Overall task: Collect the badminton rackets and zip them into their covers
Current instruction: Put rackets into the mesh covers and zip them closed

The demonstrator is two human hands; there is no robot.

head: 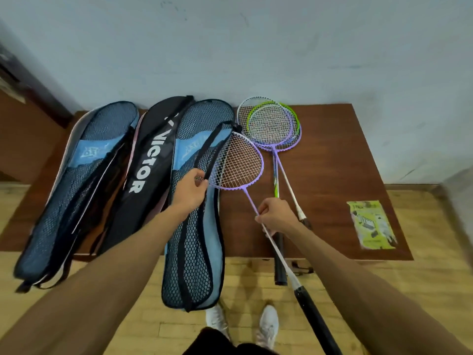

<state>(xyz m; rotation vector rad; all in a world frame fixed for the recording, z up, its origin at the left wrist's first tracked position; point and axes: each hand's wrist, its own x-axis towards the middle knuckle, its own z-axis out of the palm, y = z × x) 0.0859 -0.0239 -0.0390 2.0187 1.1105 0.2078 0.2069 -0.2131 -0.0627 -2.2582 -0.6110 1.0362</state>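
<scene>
A brown table (332, 155) is overlaid on its left by three covers (148, 160), and more rackets (271, 124) are stacked at its far right. A purple racket (238, 162), head against the rightmost mesh cover (194, 239), is pinched at the shaft by the right hand (276, 216); that cover's black edge is gripped by the left hand (190, 190).

Both forearms (122, 257) are unsleeved; white sneakers (268, 321), black legwear (212, 343).

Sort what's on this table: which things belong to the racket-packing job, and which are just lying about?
Job: purple racket held by right hand; mesh cover gripped by left hand; stacked rackets; Victor cover; second mesh cover.
Lying about: yellow-green leaflet.
</scene>
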